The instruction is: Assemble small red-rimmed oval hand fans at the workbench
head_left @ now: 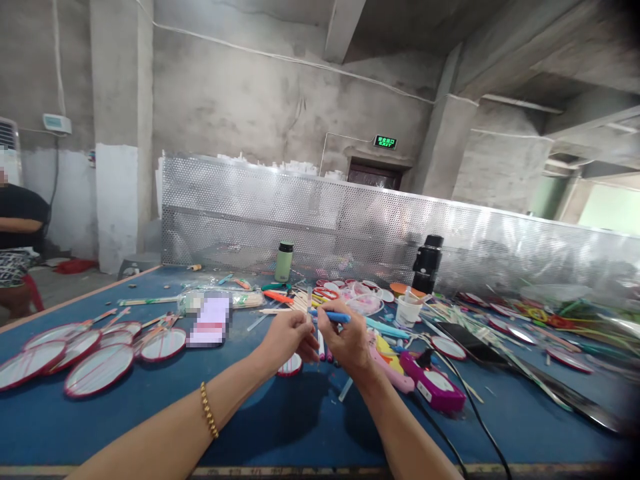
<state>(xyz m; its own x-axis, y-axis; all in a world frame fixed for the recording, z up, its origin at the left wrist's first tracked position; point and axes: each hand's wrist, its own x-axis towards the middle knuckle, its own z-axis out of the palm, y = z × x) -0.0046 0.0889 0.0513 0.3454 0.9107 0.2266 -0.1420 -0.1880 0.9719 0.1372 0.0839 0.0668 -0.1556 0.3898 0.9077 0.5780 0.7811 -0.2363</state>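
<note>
Blue-topped table (280, 427) strewn with round red-rimmed fans (100, 367), green bottle (284, 261), glue gun (433, 387).

Shows a blue pen (341, 318) above the deep blue table (150, 407), plus a gold beaded bracelet (209, 410). Shows red-rimmed white fans (100, 368) by the left edge, a pale green bottle (284, 263) by the far edge.

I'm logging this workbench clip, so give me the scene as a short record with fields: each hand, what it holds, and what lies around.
surface: blue table
right hand: pinches a blue stick
left hand: fingers curled beside the right hand; its grip is hidden
left wrist: gold bracelet
left of hands: red-rimmed fans
right of hands: magenta device, white cup
behind: green bottle, black bottle, perforated metal screen
far left: another person
</note>
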